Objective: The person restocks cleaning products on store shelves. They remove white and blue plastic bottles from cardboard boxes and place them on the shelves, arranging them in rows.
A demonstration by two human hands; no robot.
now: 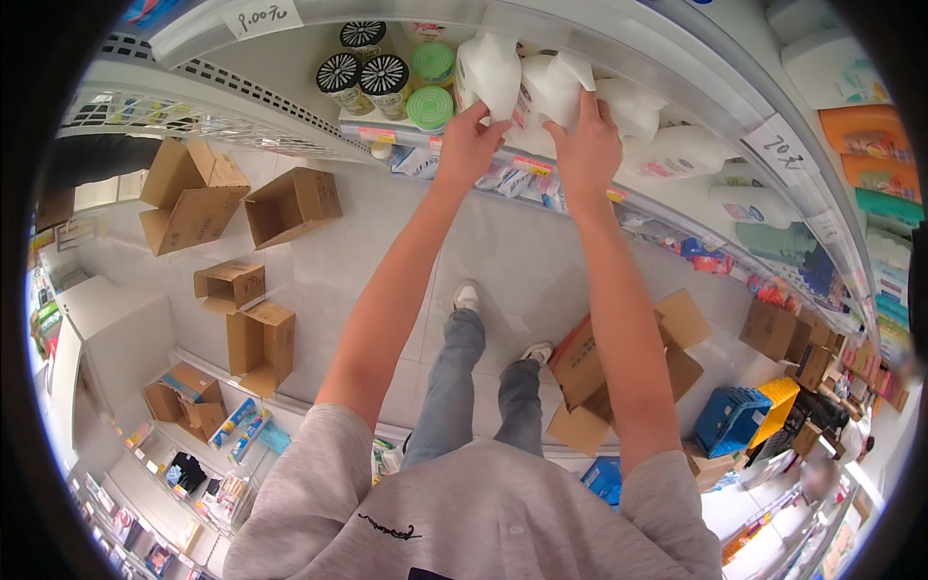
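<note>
**White bottles on a shelf, with the left hand (472, 147) and right hand (590, 153) against them**

Nearest: a grey T-shirt (503, 512), lower centre of the frame; two bare forearms reach from it toward the top.

Hands: a pair, set apart, upper centre. Left: thumb and forefinger parted, other fingers curled, tips at the lower end of the left-hand white bottle (487, 70). Right: fingers stretched up along the right side of the next white bottle (556, 89), thumb at its lower left, the grasp part open. Whether either hand bears weight or merely touches cannot be told.

Position: both bottles lie just beyond the fingertips, toward the top of the frame. The left hand is nearer the first, the right hand nearer the second. The first bottle's long axis appears to run roughly up and down the frame; the second's is hard to read, part being covered by fingers.

Same shelf (411, 141): to the left, jars with black lids (384, 75), three, and jars with green lids (429, 108), two; to the right, further white bottles (681, 152).

Beyond and below: jeans (448, 387) and pale shoes (466, 296); open cartons (198, 215) on the floor, left and right; a blue crate (725, 423) beside a yellow crate (776, 400), lower right.
</note>
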